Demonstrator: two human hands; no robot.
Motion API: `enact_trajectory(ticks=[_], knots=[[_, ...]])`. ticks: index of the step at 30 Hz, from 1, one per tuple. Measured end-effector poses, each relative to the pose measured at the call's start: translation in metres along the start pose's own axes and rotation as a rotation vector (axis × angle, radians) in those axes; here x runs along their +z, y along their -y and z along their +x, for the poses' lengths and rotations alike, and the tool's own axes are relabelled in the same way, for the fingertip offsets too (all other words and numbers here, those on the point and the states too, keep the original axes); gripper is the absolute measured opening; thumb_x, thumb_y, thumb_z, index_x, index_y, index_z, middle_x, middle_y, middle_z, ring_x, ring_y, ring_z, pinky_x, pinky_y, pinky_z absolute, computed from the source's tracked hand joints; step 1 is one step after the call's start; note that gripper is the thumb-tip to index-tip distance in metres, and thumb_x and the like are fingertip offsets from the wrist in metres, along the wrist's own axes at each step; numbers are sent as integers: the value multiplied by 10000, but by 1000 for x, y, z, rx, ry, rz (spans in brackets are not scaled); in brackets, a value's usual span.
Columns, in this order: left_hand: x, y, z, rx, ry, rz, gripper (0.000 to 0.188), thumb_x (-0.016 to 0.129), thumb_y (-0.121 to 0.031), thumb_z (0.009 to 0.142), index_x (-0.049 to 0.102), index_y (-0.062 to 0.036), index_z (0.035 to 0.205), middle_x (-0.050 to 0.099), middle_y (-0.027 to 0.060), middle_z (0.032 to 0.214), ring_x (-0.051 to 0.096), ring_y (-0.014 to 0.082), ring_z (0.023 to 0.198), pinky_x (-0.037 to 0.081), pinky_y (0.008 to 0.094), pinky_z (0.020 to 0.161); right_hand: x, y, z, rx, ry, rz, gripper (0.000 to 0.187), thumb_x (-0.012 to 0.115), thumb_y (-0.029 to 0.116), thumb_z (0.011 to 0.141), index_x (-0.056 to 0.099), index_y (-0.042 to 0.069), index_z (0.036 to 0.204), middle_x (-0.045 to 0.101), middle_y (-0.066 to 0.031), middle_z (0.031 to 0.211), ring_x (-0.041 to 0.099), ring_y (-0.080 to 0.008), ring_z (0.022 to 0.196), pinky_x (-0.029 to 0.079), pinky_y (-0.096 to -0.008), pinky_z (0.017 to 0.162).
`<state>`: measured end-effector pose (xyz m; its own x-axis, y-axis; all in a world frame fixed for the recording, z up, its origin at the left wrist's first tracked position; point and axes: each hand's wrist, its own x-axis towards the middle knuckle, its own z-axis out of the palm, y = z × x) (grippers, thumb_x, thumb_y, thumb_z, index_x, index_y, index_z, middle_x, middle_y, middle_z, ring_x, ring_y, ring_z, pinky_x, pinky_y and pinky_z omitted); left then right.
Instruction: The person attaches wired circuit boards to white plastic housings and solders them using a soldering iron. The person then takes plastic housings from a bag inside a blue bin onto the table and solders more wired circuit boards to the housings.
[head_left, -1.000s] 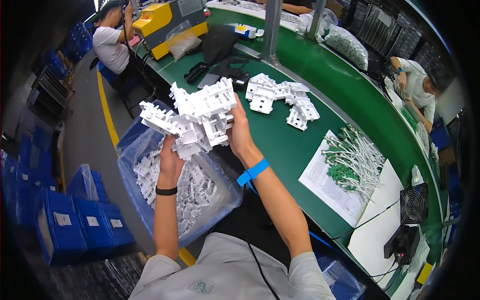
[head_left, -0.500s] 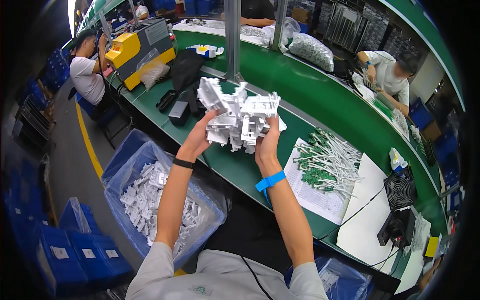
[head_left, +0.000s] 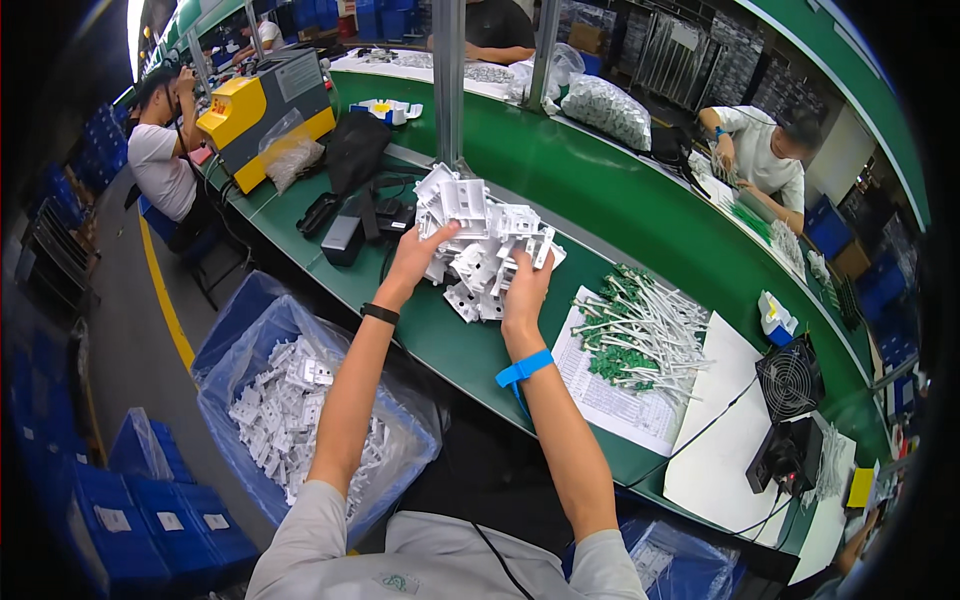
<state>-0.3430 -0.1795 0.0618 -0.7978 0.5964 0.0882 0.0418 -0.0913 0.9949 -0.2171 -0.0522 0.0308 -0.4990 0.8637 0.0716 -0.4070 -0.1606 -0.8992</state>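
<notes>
A loose heap of white moulded plastic parts (head_left: 468,205) is bunched between my two hands, low over the green workbench (head_left: 425,325). My left hand (head_left: 412,262) presses against the heap's left side, thumb over one part and the other fingers mostly hidden. On the right side, my right hand (head_left: 525,292) curls its fingers around several of the parts. The lowest pieces seem to touch the bench top. More of the same white parts (head_left: 285,410) fill a plastic-lined blue bin (head_left: 222,395) by my left forearm.
Right of my hands, white cables with green ends (head_left: 640,335) lie on a printed sheet (head_left: 640,425). A small fan (head_left: 790,380) stands farther right. Behind the heap rises a metal post (head_left: 448,90). A grey box (head_left: 343,240) and a yellow-grey machine (head_left: 265,115) are at left. Co-workers sit nearby.
The heap of white parts has come down toward the bench between my hands and now sits looser and more spread. The whole view has shifted slightly.
</notes>
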Motion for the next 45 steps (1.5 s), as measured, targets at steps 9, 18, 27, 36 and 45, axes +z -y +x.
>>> enact_trajectory(ticks=[9, 18, 27, 36, 45], knots=[[0, -5, -2, 96, -312, 636, 838, 777, -564, 812, 532, 60, 1315, 662, 261, 1209, 639, 382, 1129, 485, 436, 979, 1, 37, -14, -181, 41, -588, 689, 609, 330, 970, 355, -77, 1466, 417, -302, 1442, 507, -439, 1283, 399, -428, 1087], [12, 13, 6, 400, -497, 736, 732, 712, -353, 890, 433, 50, 1434, 512, 270, 1389, 487, 420, 1268, 387, 473, 1087, -42, 51, -1, -250, 106, -861, 606, 589, 310, 961, 453, -24, 1449, 577, -260, 1269, 599, -441, 1137, 485, -475, 960], [9, 14, -18, 538, -393, 830, 718, 671, -342, 935, 391, -34, 1519, 427, 267, 1501, 388, 419, 1401, 296, 518, 1170, -75, 56, 6, -72, 193, -749, 659, 572, 453, 1001, 493, -50, 1420, 653, -273, 1217, 643, -399, 1105, 490, -421, 954], [3, 11, -35, 410, -404, 924, 862, 644, -496, 934, 316, 16, 1544, 232, 330, 1604, 159, 462, 1521, 67, 610, 1220, -95, 55, 13, -90, 22, -593, 730, 402, 518, 1062, 427, -92, 1463, 541, -314, 1339, 539, -407, 1237, 388, -418, 1068], [97, -31, -139, 386, 206, -118, 780, 660, -291, 964, 257, -12, 1571, 386, 197, 1558, 454, 340, 1400, 373, 462, 1152, -81, 119, -68, -657, 288, -826, 658, 628, 273, 969, 387, -5, 1514, 392, -278, 1471, 401, -428, 1357, 326, -469, 1149]])
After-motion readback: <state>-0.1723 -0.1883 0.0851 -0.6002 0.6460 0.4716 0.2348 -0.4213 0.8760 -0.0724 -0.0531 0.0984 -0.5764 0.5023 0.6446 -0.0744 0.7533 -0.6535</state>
